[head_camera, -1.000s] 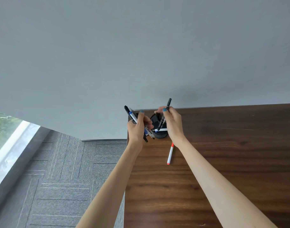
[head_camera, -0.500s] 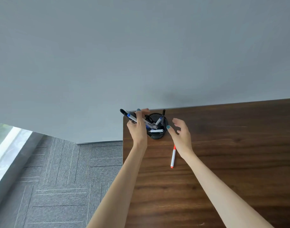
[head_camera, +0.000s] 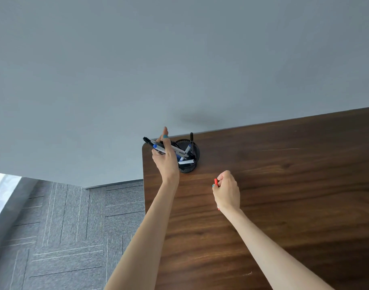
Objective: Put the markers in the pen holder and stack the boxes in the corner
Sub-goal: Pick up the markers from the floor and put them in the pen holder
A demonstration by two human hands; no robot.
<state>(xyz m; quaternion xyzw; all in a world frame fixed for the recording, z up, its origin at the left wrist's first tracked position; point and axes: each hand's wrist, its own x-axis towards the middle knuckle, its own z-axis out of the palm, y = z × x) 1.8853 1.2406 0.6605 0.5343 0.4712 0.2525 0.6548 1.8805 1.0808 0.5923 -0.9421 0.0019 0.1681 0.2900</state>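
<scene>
Head view.
- Pen holder (head_camera: pixel 189 168), at the desk (head_camera: pixel 284 185) corner: stored markers (head_camera: pixel 184 162) inside.
- Left hand (head_camera: pixel 165 159): grips marker bundle (head_camera: pixel 158 146) beside the holder; still to go in.
- Right hand (head_camera: pixel 226 191): closed round red marker (head_camera: pixel 216 182), nearby.
- Boxes: none visible.

Bare forearms (head_camera: pixel 150 227), teal-painted fingernails (head_camera: pixel 165 136)

One pen holder (head_camera: pixel 189 164), one red marker (head_camera: pixel 216 182), two other markers (head_camera: pixel 158 147) held (more inside, uncountable).
</scene>
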